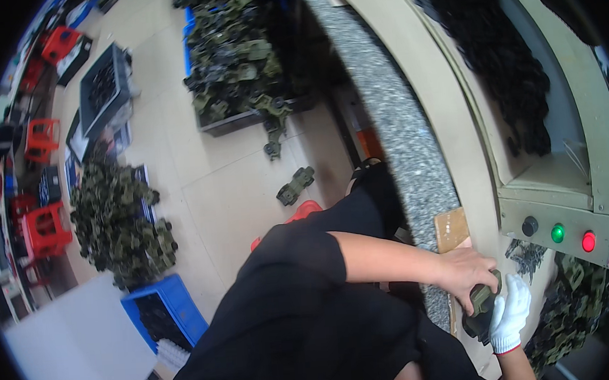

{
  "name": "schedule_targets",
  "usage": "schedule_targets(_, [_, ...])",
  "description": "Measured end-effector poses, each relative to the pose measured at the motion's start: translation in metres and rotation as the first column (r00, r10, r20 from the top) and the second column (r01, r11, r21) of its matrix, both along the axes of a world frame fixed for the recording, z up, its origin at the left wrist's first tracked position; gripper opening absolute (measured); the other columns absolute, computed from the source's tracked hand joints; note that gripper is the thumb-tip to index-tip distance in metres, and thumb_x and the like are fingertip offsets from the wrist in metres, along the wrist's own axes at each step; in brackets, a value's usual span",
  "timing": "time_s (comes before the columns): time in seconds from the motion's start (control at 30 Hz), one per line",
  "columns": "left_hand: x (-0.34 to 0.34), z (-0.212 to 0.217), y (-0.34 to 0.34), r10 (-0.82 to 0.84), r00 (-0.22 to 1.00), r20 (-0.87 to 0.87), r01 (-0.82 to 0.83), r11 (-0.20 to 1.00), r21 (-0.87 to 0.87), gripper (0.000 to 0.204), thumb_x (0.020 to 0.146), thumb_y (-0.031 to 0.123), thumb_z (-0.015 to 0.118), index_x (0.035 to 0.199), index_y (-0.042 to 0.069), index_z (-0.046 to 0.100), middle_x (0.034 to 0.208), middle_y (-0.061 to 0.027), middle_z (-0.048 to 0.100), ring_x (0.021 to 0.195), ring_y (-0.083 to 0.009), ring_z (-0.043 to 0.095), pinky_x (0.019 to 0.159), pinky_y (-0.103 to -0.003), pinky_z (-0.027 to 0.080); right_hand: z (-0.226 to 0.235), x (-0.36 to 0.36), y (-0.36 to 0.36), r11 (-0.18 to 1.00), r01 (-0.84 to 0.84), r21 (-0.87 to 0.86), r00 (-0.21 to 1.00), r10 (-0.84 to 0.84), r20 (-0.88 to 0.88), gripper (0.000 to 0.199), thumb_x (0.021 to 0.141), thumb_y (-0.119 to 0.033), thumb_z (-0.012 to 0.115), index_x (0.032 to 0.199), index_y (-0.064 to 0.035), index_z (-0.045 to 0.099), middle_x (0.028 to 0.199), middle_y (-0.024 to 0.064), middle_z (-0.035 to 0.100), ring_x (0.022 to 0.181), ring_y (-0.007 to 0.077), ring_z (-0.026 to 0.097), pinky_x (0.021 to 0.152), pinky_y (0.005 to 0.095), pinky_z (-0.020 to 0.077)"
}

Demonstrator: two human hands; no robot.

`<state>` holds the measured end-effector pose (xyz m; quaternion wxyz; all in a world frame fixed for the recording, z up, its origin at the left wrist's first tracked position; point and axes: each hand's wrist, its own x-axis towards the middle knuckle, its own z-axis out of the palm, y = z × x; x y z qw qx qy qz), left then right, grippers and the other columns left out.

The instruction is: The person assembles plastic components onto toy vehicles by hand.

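At the bench edge, my left hand (468, 275), bare, curls its fingers and thumb over the top of an olive-green moulded plastic part (480, 299). My right hand (512, 311) wears a white knitted glove and presses against the part's right side. Its fingers point away from me, close together, and the glove hides some of the grip. Below the green piece a darker section (475, 328) shows, partly covered by the hands; I cannot tell whether it belongs to the same part.
A control panel (552, 223) with a black knob, a green button and a red one stands just beyond my hands. Green parts (574, 305) pile up at right, dark parts (496, 56) fill a recess above. Floor crates, a blue bin (185, 304) and red stools (46, 229) lie left.
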<state>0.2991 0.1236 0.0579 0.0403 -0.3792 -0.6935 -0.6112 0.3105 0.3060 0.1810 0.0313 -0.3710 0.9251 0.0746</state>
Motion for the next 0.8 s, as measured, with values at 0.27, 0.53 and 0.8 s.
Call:
schedule_targets(0.27, [0.076,-0.018,-0.204,0.452,0.885,0.113,-0.466,0.850,0.247,0.056,0.051,0.028,0.084,0.101,0.014,0.062,0.109,-0.0112,0.053,0.101,-0.0279,0.052,0.085,-0.036,0.043,0.003,-0.015,-0.108,0.676,0.249,-0.694,0.956,-0.286,0.065,0.037,0.089,-0.006,0.038,0.123,0.0076,0.039,0.121,0.0191,0.045,0.113,0.0272,0.044,0.098,0.0358,0.0309])
schedule_targets(0.53, [0.122,-0.244,-0.393,0.148,0.101,0.984,-0.808,-0.565,0.168,0.047,0.077,0.014,0.068,0.111,0.012,0.037,0.112,-0.0073,0.046,0.101,-0.0214,0.049,0.084,-0.043,0.046,-0.029,-0.102,-0.264,0.896,-0.167,-0.412,0.982,0.114,-0.149,0.039,0.083,-0.002,0.046,0.121,0.0041,0.044,0.120,0.0201,0.048,0.111,0.0319,0.047,0.097,0.0389,0.0341])
schedule_targets(0.8, [0.008,-0.356,-0.450,0.067,0.010,0.998,-0.562,-0.825,0.061,0.047,0.079,0.033,0.065,0.111,0.015,0.036,0.117,-0.0055,0.039,0.101,-0.0217,0.043,0.080,-0.045,0.044,-0.082,-0.117,-0.282,0.964,-0.171,-0.202,0.985,0.173,-0.007,0.034,0.080,-0.003,0.044,0.112,0.0072,0.048,0.113,0.0250,0.049,0.106,0.0384,0.047,0.093,0.0432,0.0353])
